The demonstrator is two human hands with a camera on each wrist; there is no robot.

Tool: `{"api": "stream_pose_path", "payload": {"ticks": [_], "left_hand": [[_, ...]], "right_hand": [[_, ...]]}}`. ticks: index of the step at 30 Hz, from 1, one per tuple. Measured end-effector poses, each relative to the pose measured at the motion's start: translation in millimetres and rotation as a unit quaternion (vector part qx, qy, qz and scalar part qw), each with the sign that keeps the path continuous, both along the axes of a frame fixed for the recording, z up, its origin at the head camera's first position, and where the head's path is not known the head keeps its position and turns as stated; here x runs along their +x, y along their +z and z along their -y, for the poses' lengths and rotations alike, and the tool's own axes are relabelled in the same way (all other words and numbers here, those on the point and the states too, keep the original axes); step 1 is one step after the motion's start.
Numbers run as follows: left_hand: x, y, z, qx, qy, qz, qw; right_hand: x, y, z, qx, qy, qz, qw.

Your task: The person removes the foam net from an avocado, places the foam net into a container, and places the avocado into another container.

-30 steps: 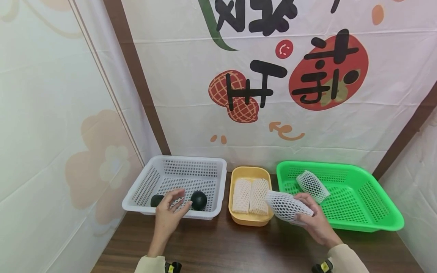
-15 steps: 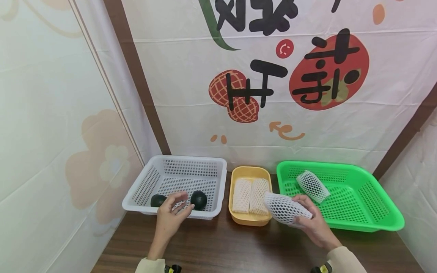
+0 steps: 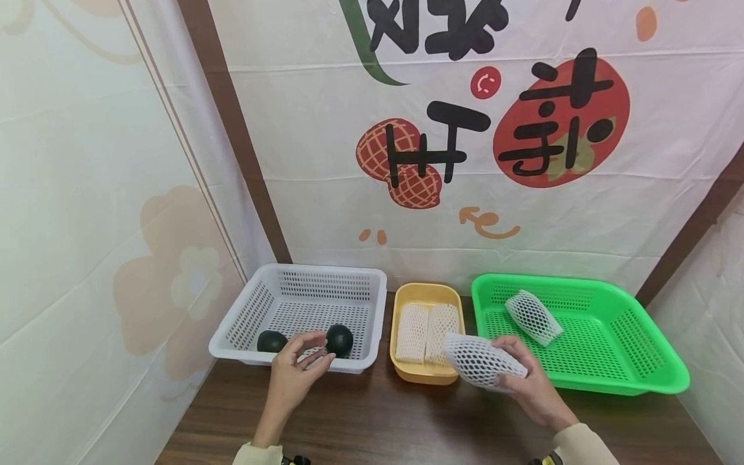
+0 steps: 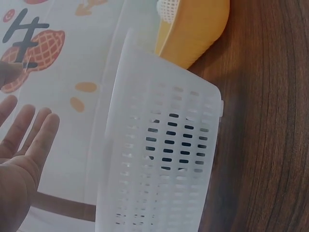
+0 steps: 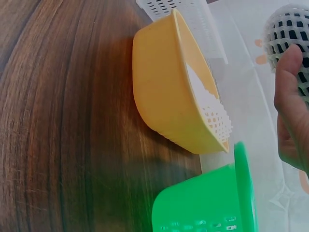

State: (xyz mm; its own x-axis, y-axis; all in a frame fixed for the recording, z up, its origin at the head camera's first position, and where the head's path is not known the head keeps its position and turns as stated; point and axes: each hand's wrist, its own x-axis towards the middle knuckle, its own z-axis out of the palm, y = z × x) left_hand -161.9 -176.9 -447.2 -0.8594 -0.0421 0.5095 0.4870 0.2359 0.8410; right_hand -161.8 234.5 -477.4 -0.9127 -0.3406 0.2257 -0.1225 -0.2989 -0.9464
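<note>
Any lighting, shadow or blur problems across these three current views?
Head view: fairly even light, the netted item reads clearly, soft shadows on the table; left wrist view: milky, low-contrast haze over the white basket; right wrist view: the green basket looks slightly soft-edged, with shadow on the wood beside it.
</note>
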Motion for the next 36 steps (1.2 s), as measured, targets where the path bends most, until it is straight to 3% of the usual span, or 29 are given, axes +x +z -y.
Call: {"api": "stream_pose_path", "payload": {"ticks": [17,24,27,31,36], "left_hand": [[2.0,-5.4,-7,0.015,-0.032,-0.012,0.9993],[-8.0,-32.2,-6,0.016,-0.050,-0.026,0.9983],[-9.0,-37.3,-7,0.020,-0.055,-0.030,0.9978],[-6.8,-36.0,-12,0.029,-0.064,-0.020,0.9973],[0.0,-24.6,-21,0.027,-0.081,-0.021,0.9962]], "right_hand": [[3.3,-2.9,10,-0.032,0.037,-0.034,0.998],[5.5,-5.5,14,-0.038,0.047,-0.040,0.997],[6.0,-5.9,16,-0.040,0.051,-0.047,0.997],[6.8,-6.1,19,-0.039,0.054,-0.055,0.996],[8.4,-6.6,22,-0.031,0.048,-0.043,0.997]]}}
